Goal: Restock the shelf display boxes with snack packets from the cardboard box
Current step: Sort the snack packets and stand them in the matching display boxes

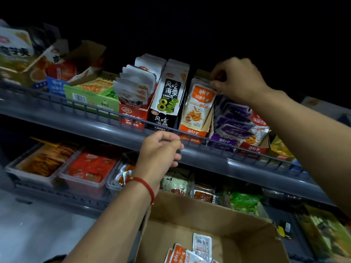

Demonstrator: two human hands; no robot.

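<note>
Left grip [161, 149] is curled round the grey wire rail [79, 106] of the upper shelf, fingers hooked over it just left of the orange display box [192, 132], a red string bracelet [144, 184] at the wrist. Right grip [236, 78] is up at the top right of that box, thumb and fingers pinching the upper edge of the orange snack packets [198, 106] standing upright in it (whether one packet or several, I cannot tell). Left of the orange display box stands a black seaweed box [166, 109], further left a red box [133, 115] with white packets, then a green box [91, 96]. Right of it lie purple packets [234, 123] in a purple box. Below the orange display box, near the bottom edge, sits the open cardboard box [209, 215], with more orange packets [180, 254] lying flat inside.
</note>
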